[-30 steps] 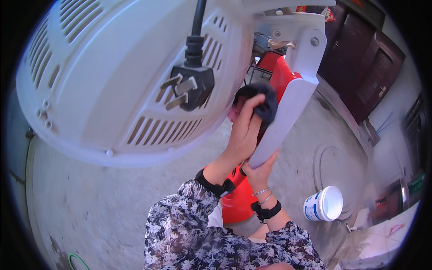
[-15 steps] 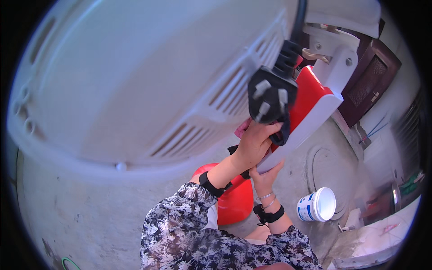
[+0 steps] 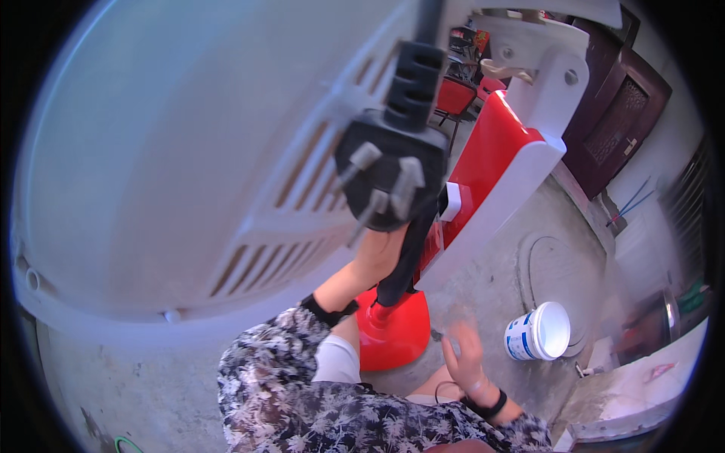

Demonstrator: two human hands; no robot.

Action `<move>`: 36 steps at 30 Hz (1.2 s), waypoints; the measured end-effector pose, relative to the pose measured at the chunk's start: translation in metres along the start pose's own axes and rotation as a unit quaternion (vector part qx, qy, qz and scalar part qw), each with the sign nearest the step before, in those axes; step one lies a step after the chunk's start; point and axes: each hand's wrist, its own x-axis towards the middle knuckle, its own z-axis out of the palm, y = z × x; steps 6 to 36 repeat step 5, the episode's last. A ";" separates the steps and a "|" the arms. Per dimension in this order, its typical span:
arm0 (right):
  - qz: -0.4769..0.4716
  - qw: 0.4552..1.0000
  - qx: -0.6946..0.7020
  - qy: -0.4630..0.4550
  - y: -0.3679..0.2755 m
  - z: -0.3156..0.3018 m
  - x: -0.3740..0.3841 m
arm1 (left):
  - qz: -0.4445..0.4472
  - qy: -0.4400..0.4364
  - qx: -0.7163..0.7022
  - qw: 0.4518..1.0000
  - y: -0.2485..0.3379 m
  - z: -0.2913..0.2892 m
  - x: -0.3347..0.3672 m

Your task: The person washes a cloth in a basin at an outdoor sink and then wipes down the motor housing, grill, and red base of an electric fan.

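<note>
A large white plastic housing (image 3: 174, 136) with vent slots fills the upper left. In front of it hangs a black three-pin plug (image 3: 389, 170) on a thick black cable. My left hand (image 3: 377, 253) reaches up behind the plug, its fingers hidden. Beside that hand, a dark length (image 3: 411, 260) slants down toward a round red base (image 3: 394, 336). To the right, a red and white stand piece (image 3: 502, 162) slopes up to a white hinged bracket (image 3: 555, 87). My right hand (image 3: 464, 355), slightly blurred, is open below the stand piece and touches nothing.
A white bucket (image 3: 550, 331) with blue print lies tipped on the concrete floor (image 3: 483, 275) near a round cover. A dark wooden door (image 3: 619, 121) stands far right, a pale ledge (image 3: 634, 385) at lower right. A red chair (image 3: 455, 97) shows behind.
My right hand has let go of the stand piece and dropped toward my lap. My left hand has moved left and down. The plug now hangs farther left and looks larger.
</note>
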 end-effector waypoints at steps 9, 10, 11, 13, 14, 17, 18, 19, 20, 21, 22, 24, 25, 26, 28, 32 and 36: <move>0.349 0.909 -0.028 -0.228 0.065 -0.044 -0.181 | -0.090 -0.236 0.042 0.967 -0.014 -0.067 -0.046; 0.349 0.909 -0.028 -0.228 0.065 -0.044 -0.181 | -0.090 -0.236 0.042 0.967 -0.014 -0.067 -0.046; 0.349 0.909 -0.028 -0.228 0.065 -0.044 -0.181 | -0.090 -0.236 0.042 0.967 -0.014 -0.067 -0.046; 0.349 0.909 -0.028 -0.228 0.065 -0.044 -0.181 | -0.090 -0.236 0.042 0.967 -0.014 -0.067 -0.046; 0.349 0.909 -0.028 -0.228 0.065 -0.044 -0.181 | -0.090 -0.236 0.042 0.967 -0.014 -0.067 -0.046; 0.349 0.909 -0.028 -0.228 0.065 -0.044 -0.181 | -0.090 -0.236 0.042 0.967 -0.014 -0.067 -0.046; 0.349 0.909 -0.028 -0.228 0.065 -0.044 -0.181 | -0.090 -0.236 0.042 0.967 -0.014 -0.067 -0.046; 0.349 0.909 -0.028 -0.228 0.065 -0.044 -0.181 | -0.090 -0.236 0.042 0.967 -0.014 -0.067 -0.046; 0.349 0.909 -0.028 -0.228 0.065 -0.044 -0.181 | -0.090 -0.236 0.042 0.967 -0.014 -0.067 -0.046; 0.349 0.909 -0.028 -0.228 0.065 -0.044 -0.181 | -0.090 -0.236 0.042 0.967 -0.014 -0.067 -0.046; 0.349 0.909 -0.028 -0.228 0.065 -0.044 -0.181 | -0.090 -0.236 0.042 0.967 -0.014 -0.067 -0.046; 0.349 0.909 -0.028 -0.228 0.065 -0.044 -0.181 | -0.090 -0.236 0.042 0.967 -0.014 -0.067 -0.046; 0.349 0.909 -0.028 -0.228 0.065 -0.044 -0.181 | -0.090 -0.236 0.042 0.967 -0.014 -0.067 -0.046; 0.349 0.909 -0.028 -0.228 0.065 -0.044 -0.181 | -0.090 -0.236 0.042 0.967 -0.014 -0.067 -0.046; 0.349 0.909 -0.028 -0.228 0.065 -0.044 -0.181 | -0.090 -0.236 0.042 0.967 -0.014 -0.067 -0.046; 0.349 0.909 -0.028 -0.228 0.065 -0.044 -0.181 | -0.090 -0.236 0.042 0.967 -0.014 -0.067 -0.046; 0.349 0.909 -0.028 -0.228 0.065 -0.044 -0.181 | -0.090 -0.236 0.042 0.967 -0.014 -0.067 -0.046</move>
